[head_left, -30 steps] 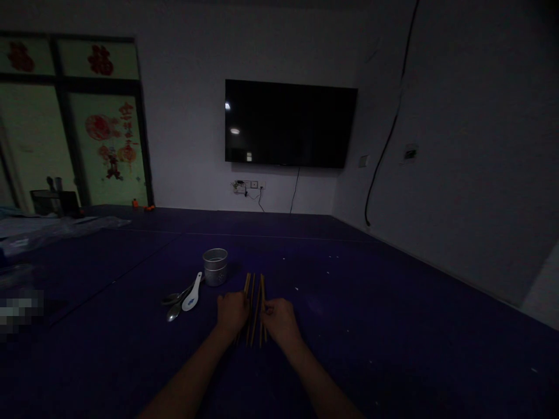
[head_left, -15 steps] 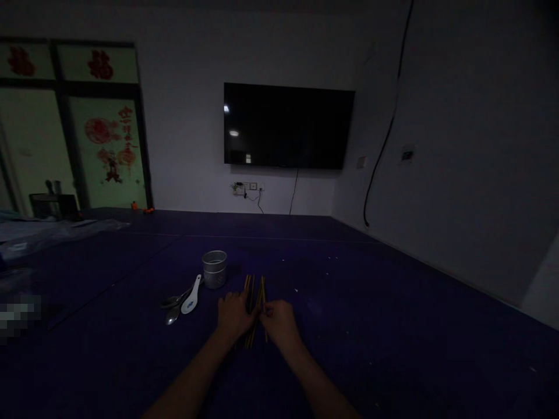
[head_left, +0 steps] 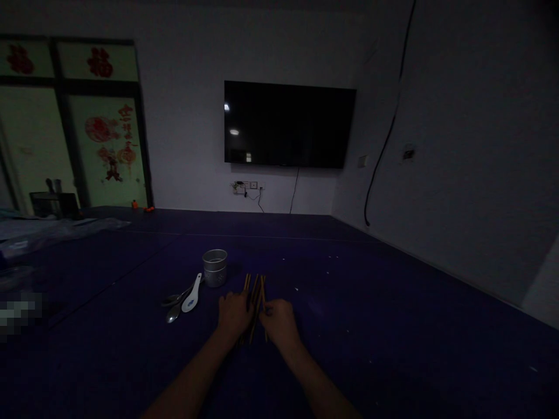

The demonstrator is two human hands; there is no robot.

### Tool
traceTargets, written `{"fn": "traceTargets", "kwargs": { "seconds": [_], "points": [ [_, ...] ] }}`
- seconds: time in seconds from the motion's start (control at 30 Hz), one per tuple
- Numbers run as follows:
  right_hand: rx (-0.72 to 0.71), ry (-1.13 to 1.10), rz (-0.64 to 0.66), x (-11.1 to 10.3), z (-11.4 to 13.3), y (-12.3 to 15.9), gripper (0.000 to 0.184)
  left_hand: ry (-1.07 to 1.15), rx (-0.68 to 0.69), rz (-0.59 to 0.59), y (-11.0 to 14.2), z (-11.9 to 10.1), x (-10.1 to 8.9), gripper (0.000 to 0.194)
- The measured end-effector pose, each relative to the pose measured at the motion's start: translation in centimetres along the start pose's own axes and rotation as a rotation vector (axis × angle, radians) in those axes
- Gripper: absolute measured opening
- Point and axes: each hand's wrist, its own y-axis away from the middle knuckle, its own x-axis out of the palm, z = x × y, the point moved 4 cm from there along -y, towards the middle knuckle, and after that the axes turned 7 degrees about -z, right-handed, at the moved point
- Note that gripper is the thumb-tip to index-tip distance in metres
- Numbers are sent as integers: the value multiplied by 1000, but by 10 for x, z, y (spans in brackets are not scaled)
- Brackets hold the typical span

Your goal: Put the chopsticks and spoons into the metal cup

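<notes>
Several wooden chopsticks (head_left: 255, 286) lie in a loose bundle on the dark blue floor mat (head_left: 349, 302), pointing away from me. My left hand (head_left: 233, 314) rests on their left side with fingers curled over them. My right hand (head_left: 279, 321) presses in from the right, its fingers pinched on the sticks. The near ends of the chopsticks are hidden under both hands. The room is dim.
A small metal cup (head_left: 215, 267) stands just beyond and left of the chopsticks. A white ceramic spoon (head_left: 192, 294) and metal spoons (head_left: 173, 306) lie left of my hands. A wall-mounted television (head_left: 289, 124) hangs ahead; plastic sheeting (head_left: 48, 230) lies far left.
The chopsticks have been gathered closer together between my hands, and their far ends now cross slightly. Both hands stay in nearly the same place.
</notes>
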Motion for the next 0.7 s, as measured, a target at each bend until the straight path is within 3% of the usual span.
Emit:
{"fn": "traceTargets", "kwargs": {
  "seconds": [0.3, 0.7],
  "points": [
    [19, 118, -68, -2, -8, -5, 24, 24, 31, -48, 0, 1, 5, 43],
    [-103, 141, 62, 20, -10, 2, 16, 53, -48, -17, -5, 11, 4, 40]
  ]
}}
